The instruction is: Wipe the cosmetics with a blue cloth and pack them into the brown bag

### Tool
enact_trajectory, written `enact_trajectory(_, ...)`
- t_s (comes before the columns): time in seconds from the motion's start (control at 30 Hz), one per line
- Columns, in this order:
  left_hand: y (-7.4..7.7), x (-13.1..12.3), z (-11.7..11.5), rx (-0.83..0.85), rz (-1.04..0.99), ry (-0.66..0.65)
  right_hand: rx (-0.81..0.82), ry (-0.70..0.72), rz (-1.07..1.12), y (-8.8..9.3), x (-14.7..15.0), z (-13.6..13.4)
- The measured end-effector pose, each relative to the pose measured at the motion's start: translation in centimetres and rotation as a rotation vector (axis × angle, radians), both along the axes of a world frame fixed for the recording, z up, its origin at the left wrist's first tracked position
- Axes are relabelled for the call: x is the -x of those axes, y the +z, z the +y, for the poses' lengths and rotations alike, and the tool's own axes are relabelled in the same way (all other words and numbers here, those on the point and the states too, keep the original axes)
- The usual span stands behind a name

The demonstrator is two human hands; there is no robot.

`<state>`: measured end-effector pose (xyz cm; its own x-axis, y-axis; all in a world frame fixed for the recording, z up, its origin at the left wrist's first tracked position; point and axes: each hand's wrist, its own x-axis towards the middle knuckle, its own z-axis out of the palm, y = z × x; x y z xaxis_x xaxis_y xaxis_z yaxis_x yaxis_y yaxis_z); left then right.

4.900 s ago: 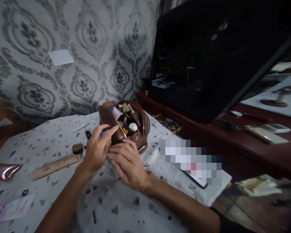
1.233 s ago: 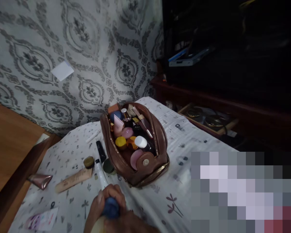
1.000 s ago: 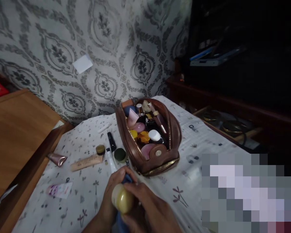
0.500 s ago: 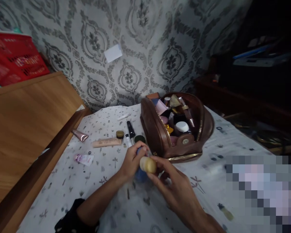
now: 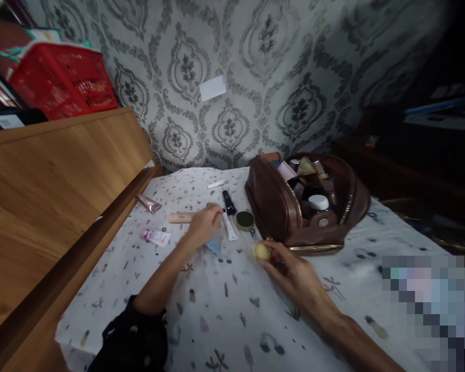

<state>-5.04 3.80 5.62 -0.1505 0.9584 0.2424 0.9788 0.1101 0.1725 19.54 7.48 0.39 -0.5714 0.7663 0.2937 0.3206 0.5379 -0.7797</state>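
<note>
My right hand pinches a small round pale-yellow container between thumb and fingers, just in front of the brown makeup bag. A piece of blue cloth hangs from under my left hand, whose fingers are curled and partly hidden. That hand is over the beige tube, close to a small gold-lidded jar. A white tube and a dark-lidded round jar lie between my hands and the bag. Cosmetics, including a white-capped jar, fill the open bag.
Around the left of the table lie a pink metallic tube and a small floral tube. Farther back are a black tube and a white stick. A wooden panel borders the left, below a red basket.
My hands have moved apart. The left has gone left and away from me with the blue cloth; the right keeps the yellow container. The view has shifted left.
</note>
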Motion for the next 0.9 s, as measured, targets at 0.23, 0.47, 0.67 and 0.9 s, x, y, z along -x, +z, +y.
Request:
enact_trajectory(0.23, 0.1, 9.0, -8.7, 0.069, 0.201, 0.322, -0.017, 0.004, -0.039, 0.2, 0.2, -0.3)
enact_trajectory(0.47, -1.9, 11.6, -13.6, 0.172, 0.353, 0.313, -0.009, 0.009, -0.052, 0.1, 0.2, -0.4)
enact_trajectory(0.67, -1.9, 9.7, -12.3, 0.194, 0.376, 0.185, -0.025, 0.016, -0.047, -0.4, 0.2, -0.2)
enact_trajectory(0.9, 1.0, 0.1, -7.8, 0.017, -0.058, -0.047, -0.065, 0.012, -0.119, 0.1, 0.3, -0.8)
